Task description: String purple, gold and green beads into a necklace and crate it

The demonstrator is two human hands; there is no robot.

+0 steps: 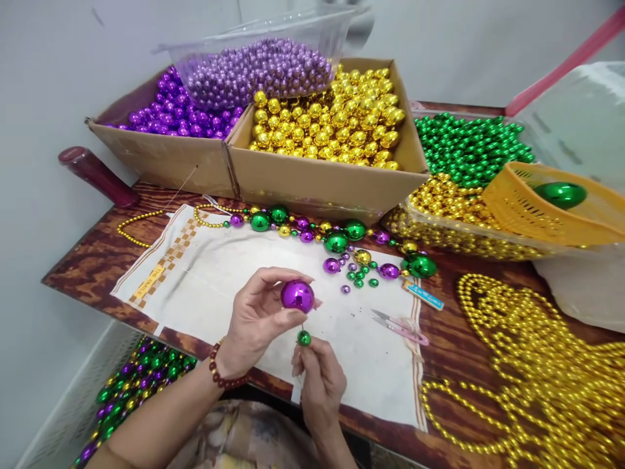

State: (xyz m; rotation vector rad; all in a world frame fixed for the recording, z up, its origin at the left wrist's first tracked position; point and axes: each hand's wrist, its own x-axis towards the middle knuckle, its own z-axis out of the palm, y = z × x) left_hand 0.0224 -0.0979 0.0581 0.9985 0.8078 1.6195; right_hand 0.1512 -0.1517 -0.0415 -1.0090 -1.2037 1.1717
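A large shiny purple bead (297, 297) is gripped between the thumb and fingers of my left hand (256, 322). Just below it, my right hand (319, 381) pinches a thin needle or wire, which carries a small green bead (303, 337) at the fingertips. The thin line runs up from the green bead to the underside of the purple one. Beyond my hands lies a strung garland (336, 243) of green, purple and gold beads on a white cloth (219, 273). Several loose small beads (359, 283) sit near it.
Pink-handled thread snips (403, 327) lie right of my hands. Cardboard boxes (317, 185) of purple and gold beads stand behind, near an orange basket (512, 202). Gold bead strands (551, 365) cover the table's right side. A maroon bottle (100, 177) leans at left.
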